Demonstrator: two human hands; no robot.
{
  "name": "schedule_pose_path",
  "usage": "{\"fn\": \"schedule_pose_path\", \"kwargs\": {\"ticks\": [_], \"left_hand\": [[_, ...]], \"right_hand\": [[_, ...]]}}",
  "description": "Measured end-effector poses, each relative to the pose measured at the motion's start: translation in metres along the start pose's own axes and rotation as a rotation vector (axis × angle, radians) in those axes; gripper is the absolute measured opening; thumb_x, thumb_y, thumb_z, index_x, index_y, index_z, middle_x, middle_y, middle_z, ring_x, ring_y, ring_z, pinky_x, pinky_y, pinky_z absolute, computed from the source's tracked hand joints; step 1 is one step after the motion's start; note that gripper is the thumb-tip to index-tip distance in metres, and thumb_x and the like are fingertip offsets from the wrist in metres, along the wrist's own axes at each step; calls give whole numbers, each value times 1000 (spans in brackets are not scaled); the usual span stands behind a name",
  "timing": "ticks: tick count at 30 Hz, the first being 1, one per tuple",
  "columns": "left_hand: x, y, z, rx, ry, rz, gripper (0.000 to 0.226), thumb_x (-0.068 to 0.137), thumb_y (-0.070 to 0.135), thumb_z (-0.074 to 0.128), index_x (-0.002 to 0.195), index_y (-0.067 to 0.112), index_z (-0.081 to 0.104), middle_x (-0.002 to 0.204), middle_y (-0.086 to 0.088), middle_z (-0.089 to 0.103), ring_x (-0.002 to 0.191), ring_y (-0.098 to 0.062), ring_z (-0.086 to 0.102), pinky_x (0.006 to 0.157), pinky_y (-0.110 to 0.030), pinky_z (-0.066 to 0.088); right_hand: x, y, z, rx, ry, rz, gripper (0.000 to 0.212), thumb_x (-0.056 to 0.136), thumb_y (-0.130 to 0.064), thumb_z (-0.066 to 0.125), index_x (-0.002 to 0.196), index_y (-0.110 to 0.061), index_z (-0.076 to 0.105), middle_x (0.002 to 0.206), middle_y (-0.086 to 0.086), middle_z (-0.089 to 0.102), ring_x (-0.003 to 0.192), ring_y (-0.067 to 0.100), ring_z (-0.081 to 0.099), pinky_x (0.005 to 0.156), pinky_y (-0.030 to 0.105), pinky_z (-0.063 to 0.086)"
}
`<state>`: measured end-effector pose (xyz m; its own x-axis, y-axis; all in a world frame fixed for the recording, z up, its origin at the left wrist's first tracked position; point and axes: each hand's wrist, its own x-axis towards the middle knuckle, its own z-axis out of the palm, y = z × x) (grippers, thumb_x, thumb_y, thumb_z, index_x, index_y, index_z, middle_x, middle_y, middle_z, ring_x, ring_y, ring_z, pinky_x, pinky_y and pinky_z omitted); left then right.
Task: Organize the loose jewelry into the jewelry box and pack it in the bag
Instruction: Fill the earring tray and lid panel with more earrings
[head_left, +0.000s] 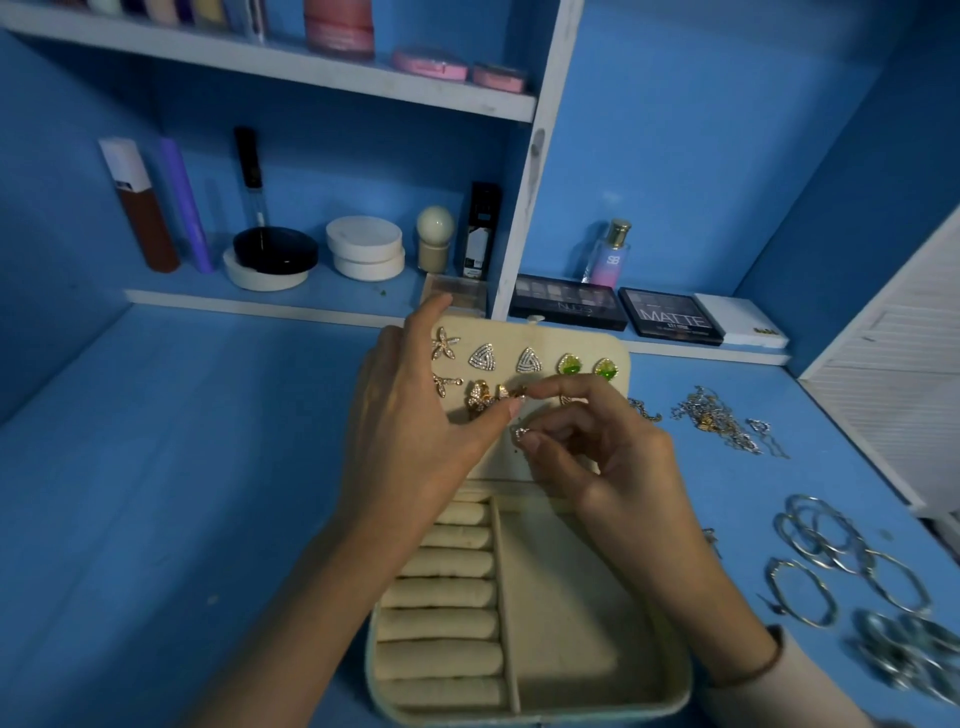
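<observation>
Right hand (597, 457) pinches a tiny silver stud (519, 433) against the box (566, 623) lid's lower row. Left hand (410, 415) braces the lid, fingers fairly straight. Hold the lid steady and push the post straight in beside the gold earring (480, 397).

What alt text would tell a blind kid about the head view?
Over an open cream jewelry box, the right hand pinches a small silver earring piece while the left hand rests on its earring-studded lid. Round silver bangles lie on the blue table.
</observation>
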<state>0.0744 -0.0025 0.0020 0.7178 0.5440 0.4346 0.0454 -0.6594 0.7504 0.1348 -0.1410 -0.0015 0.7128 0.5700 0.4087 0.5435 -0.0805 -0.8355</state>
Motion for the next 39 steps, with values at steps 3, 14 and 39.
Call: {"fn": "schedule_pose_path", "kwargs": {"ticks": [3, 14, 39], "left_hand": [[0, -1, 0, -1, 4, -5, 86, 67, 38, 80, 140, 28, 37, 116, 7, 46, 112, -14, 45, 85, -18, 30], [0, 1, 0, -1, 19, 0, 86, 66, 37, 81, 140, 28, 38, 112, 9, 45, 110, -15, 47, 88, -23, 35], [-1, -2, -3, -27, -93, 29, 96, 66, 35, 79, 144, 36, 24, 115, 10, 36, 111, -12, 46, 93, -36, 45]], "right_hand": [[3, 0, 3, -3, 7, 11, 33, 83, 1, 65, 104, -21, 54, 69, -2, 67, 60, 13, 56, 59, 25, 46], [3, -1, 5, -68, 51, 3, 34, 81, 0, 68, 103, -19, 51, 67, -2, 65, 51, 9, 46, 53, 16, 37], [1, 3, 5, -444, 172, -27, 10, 77, -28, 60, 81, -26, 68, 49, -12, 48, 47, 7, 45, 50, 35, 47]]}}
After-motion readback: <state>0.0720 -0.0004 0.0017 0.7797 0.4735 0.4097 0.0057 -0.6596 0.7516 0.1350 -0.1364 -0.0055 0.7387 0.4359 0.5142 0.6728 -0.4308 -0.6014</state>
